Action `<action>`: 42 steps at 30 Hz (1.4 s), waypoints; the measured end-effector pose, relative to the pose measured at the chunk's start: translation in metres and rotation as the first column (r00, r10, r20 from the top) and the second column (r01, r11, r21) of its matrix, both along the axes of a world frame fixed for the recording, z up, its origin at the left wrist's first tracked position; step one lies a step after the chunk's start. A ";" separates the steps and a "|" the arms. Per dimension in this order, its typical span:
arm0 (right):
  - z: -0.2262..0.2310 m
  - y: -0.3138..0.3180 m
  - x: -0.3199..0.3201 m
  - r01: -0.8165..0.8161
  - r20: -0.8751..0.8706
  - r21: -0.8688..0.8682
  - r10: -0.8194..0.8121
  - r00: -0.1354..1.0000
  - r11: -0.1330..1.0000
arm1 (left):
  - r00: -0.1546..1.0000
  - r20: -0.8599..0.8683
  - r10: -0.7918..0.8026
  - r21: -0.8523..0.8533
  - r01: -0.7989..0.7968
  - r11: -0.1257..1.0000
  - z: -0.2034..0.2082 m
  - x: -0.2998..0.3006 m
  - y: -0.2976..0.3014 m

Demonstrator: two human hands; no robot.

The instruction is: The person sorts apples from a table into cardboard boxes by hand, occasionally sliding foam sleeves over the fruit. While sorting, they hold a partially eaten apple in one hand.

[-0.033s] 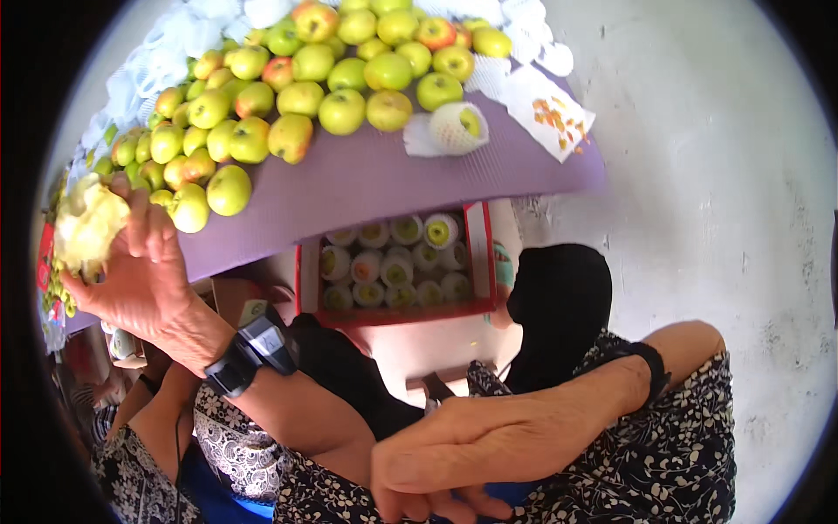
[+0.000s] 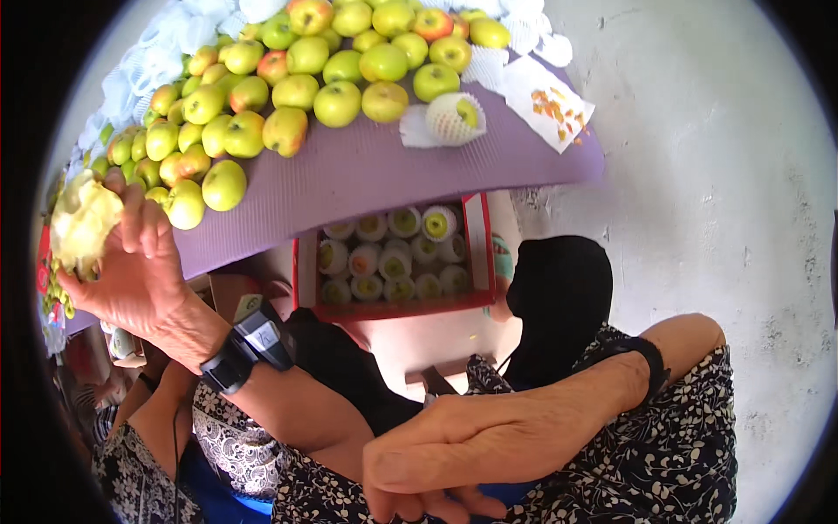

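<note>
At the far left, my left hand (image 2: 131, 258) is raised beside the table, its fingers curled round a bitten apple (image 2: 85, 218) with pale flesh exposed. My right hand (image 2: 436, 463) rests low over my lap with nothing visible in it; its fingers hang loosely apart and some are partly hidden. Many green and reddish apples (image 2: 337, 105) are heaped on the purple-covered table (image 2: 349, 170). One apple in a white foam net (image 2: 456, 120) lies nearer the right end.
Below the table edge is an open red box (image 2: 397, 312) filled with foam-netted apples (image 2: 394, 264). White paper (image 2: 526, 92) with orange-brown scraps (image 2: 559, 112) lies at the table's right end. Pale foam nets (image 2: 166, 44) are piled behind the apples. Another person sits close on the left.
The view has shifted very slightly, so the table and box appear a little higher. Both hands keep the same poses, the left still holding the bitten apple.
</note>
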State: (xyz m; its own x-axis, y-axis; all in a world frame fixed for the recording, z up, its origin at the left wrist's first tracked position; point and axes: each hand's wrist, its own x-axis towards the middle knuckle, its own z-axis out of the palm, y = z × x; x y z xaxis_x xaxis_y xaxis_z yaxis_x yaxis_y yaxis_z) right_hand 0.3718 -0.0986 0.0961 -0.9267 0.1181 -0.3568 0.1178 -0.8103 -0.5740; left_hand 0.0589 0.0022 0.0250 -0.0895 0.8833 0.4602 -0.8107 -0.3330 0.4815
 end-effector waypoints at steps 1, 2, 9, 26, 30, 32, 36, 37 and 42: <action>0.000 0.000 0.000 0.009 0.016 0.023 -0.009 1.000 1.000 | 1.000 -0.005 -0.002 -0.015 0.002 1.000 -0.002 0.002 0.002; -0.005 -0.005 0.001 0.033 -0.058 0.054 -0.030 0.998 0.998 | 1.000 -0.011 0.000 -0.023 0.000 1.000 -0.004 0.003 0.003; 0.005 0.016 0.000 -0.139 -0.216 0.051 0.146 0.965 0.989 | 0.999 -0.012 0.029 -0.056 -0.030 0.998 0.000 0.015 0.007; -0.090 0.200 0.197 -0.112 -0.160 0.979 -0.982 0.101 -0.172 | 0.939 0.203 -0.279 -0.106 0.304 0.947 -0.017 0.081 0.012; -0.123 0.222 0.245 -0.432 0.030 0.901 -0.986 0.166 -0.046 | 0.973 0.066 -0.223 -0.109 0.229 0.967 -0.011 0.075 0.008; -0.135 0.225 0.257 -0.431 0.019 0.900 -0.983 0.185 -0.063 | 0.976 -0.062 -0.207 -0.138 0.196 0.971 -0.007 0.074 0.004; -0.125 0.215 0.235 -0.376 0.076 0.926 -0.983 0.170 0.006 | 0.933 -0.098 -0.347 -0.026 0.346 0.938 -0.012 0.066 0.005; -0.124 0.213 0.230 -0.375 0.074 0.927 -0.982 0.175 0.003 | 0.935 -0.099 -0.342 -0.025 0.341 0.940 -0.011 0.066 0.004; -0.120 0.203 0.231 -0.353 -0.176 0.909 -0.971 0.160 -0.222 | 0.907 -0.212 -0.364 -0.017 0.369 0.929 0.007 0.082 -0.006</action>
